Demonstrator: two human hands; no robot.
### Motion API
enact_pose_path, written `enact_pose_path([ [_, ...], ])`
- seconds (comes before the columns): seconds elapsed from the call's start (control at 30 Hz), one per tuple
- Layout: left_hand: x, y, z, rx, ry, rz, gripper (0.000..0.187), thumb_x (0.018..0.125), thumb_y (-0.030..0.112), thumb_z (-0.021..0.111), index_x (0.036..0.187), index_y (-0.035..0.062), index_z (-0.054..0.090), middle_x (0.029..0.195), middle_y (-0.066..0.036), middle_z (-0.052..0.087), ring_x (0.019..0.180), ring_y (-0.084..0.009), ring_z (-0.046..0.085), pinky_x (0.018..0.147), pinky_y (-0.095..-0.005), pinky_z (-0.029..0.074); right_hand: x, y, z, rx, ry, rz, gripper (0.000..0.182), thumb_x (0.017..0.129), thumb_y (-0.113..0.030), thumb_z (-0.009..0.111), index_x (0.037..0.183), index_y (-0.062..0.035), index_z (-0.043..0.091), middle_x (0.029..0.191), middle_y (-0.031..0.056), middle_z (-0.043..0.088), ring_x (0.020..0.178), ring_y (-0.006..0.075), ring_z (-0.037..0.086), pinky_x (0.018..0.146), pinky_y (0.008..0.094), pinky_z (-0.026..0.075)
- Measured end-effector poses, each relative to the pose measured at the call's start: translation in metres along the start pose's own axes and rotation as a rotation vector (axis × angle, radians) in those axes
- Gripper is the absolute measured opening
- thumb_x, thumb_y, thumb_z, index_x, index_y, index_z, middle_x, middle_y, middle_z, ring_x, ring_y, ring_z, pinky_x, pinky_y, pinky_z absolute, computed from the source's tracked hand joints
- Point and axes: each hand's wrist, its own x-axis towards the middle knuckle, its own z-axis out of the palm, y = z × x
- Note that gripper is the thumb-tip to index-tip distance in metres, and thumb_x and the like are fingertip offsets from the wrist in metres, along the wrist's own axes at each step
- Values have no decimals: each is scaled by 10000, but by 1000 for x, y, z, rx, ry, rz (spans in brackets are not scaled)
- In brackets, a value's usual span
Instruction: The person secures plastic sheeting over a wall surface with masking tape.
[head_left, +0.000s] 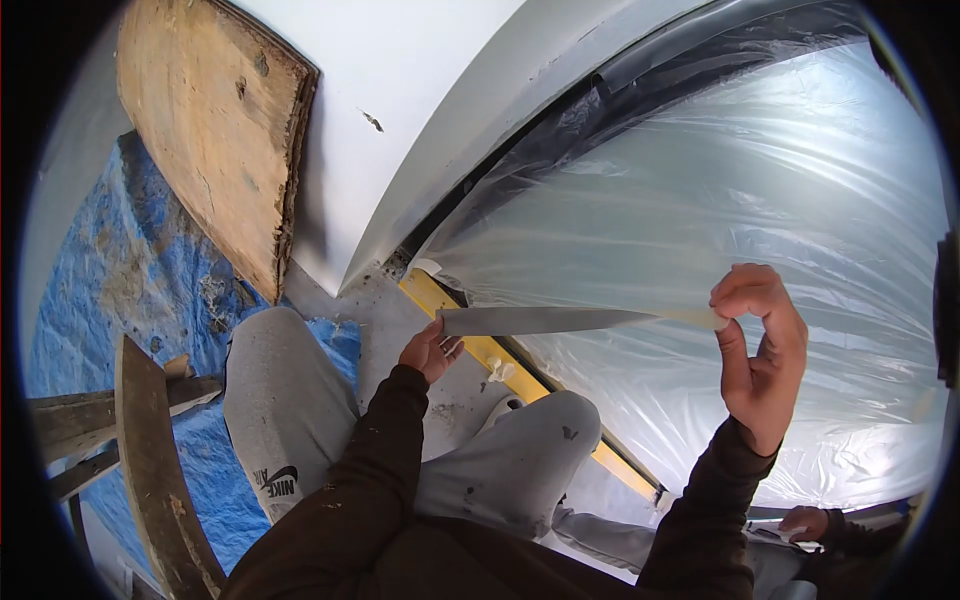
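A strip of grey tape is stretched between my two hands, nearly level across the view. My left hand pinches its left end above a yellow bar. Its paler, twisted-looking right end is between the thumb and fingers of my right hand. Behind the strip and my right hand, a clear plastic sheet covers a wide opening, with black edging along its upper curve.
A weathered plywood board leans at the upper left by a white wall. Beneath it lies a dirty blue tarp, with old wooden planks on the left. Another person's hand shows at the lower right.
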Motion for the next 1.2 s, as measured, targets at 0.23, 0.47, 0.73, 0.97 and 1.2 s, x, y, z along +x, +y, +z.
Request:
enact_pose_path([
  [0.23,5,-9,27,247,-91,-165,259,921,350,605,1029,116,580,1064,-24,596,949,-199,573,857,-409,469,-7,-50,-45,-226,-76,-163,120,760,1,638,801,-70,550,703,83,570,661,209,539,850,518,432],
  [0.47,-7,8,109,1146,402,1398,330,830,145,687,1118,18,589,1261,-191,525,1103,-362,539,901,-424,458,-42,-58,-98,-92,-69,-133,111,859,-144,579,811,-98,490,727,51,484,678,149,440,930,538,340],
  [0.73,24,35,190,1122,87,1500,519,827,251,710,1243,11,515,1206,-236,531,1099,-409,521,924,-452,428,-47,-52,-89,-16,-72,-54,156,883,-208,623,806,-120,519,719,47,556,611,162,533,889,526,406],
  [0.97,61,42,127,1270,260,1239,625,831,393,685,1236,-40,489,1232,-291,487,1114,-452,496,911,-458,436,-50,-37,-83,48,-107,-88,95,848,-143,623,842,-103,538,738,54,563,616,162,547,896,507,395],
  [1.2,83,41,85,1390,330,1086,800,787,468,695,1308,-56,390,1301,-334,407,1223,-474,391,1025,-505,342,-51,-20,-82,122,-175,-98,80,783,-59,588,846,-81,545,744,73,562,631,165,552,917,508,370],
])
